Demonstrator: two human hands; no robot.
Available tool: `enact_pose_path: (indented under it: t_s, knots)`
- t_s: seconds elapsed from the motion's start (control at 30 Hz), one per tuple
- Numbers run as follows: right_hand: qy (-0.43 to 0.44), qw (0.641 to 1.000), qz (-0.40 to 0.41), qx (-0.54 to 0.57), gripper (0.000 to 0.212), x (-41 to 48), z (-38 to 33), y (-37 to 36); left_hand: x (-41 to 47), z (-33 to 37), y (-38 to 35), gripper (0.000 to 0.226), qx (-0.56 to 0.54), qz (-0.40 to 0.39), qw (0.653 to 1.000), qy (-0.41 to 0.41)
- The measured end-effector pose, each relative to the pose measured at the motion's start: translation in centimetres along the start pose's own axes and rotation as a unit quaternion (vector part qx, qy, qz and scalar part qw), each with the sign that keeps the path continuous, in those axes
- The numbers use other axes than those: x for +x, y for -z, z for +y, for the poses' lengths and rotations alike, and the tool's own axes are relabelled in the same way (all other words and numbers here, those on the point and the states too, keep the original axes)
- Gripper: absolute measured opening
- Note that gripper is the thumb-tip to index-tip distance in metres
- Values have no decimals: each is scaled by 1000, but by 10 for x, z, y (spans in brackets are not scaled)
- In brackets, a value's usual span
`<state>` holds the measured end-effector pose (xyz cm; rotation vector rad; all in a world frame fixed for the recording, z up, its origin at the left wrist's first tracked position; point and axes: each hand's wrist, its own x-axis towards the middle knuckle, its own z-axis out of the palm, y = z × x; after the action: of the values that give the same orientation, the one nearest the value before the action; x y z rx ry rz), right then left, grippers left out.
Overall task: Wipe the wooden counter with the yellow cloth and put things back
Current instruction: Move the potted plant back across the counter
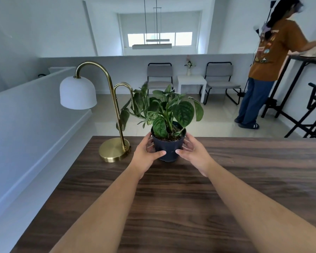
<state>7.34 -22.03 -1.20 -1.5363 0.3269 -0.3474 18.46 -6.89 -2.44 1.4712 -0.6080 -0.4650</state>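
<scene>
Head view: brass lamp (115,150) beside held pot (169,147).

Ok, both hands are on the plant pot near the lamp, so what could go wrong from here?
1. The plant pot sits close to the counter far edge; a push forward could tip it off.
2. Its leaves reach the brass lamp; shifting left may snag it.
3. Tilting could spill soil.

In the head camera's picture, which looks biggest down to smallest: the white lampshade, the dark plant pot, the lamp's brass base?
1. white lampshade
2. dark plant pot and brass base: they look about alike, and hands cover the pot's sides, so no ranking.
</scene>
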Motion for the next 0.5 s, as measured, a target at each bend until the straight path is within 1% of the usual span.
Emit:
enact_pose_path:
  t_s: [0.07, 0.23, 0.4, 0.5]
  knots:
    - [9, 1000, 9, -15, 78, -18, -5, 16, -9, 3, -19, 86, 6, -10, 1000, -6]
    - [-8, 999, 48, -14, 80, -76, -13, 60, -37, 8, -75, 78, -4, -57, 998, -11]
    - [1, 996, 81, -25, 78, -127, -14, 94, -67, 11, -121, 87, 7, -86, 996, 0]
    - [-2, 995, 93, -23, 79, -147, -11, 108, -82, 11, -141, 87, 16, -98, 995, 4]
